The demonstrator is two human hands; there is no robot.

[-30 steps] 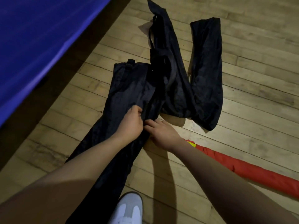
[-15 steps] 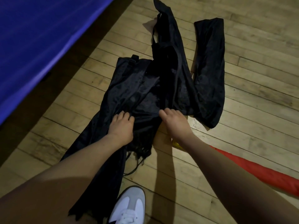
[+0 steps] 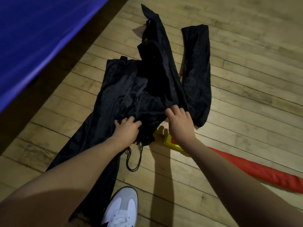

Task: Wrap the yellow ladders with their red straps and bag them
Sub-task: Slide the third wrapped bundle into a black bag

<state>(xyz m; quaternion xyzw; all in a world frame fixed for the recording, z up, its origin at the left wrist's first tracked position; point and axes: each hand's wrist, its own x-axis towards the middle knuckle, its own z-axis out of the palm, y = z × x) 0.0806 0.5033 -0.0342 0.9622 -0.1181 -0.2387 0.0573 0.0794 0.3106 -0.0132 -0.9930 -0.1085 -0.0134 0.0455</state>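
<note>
Both hands have spread apart — left hand grips the bag, right hand hovers open just right of it, over the ladder.

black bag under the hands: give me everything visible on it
The black bag is a long sack of thin, crinkled, slightly shiny fabric, lying flat and limp on the wood floor, running from the shoe toward the blue mat. A webbing loop sits at its far end, and thin drawstring cords trail from its bunched mouth. The left hand grips the gathered mouth; the right hand touches the fabric with loosely spread fingers. More black bags overlap its far right side.
</note>
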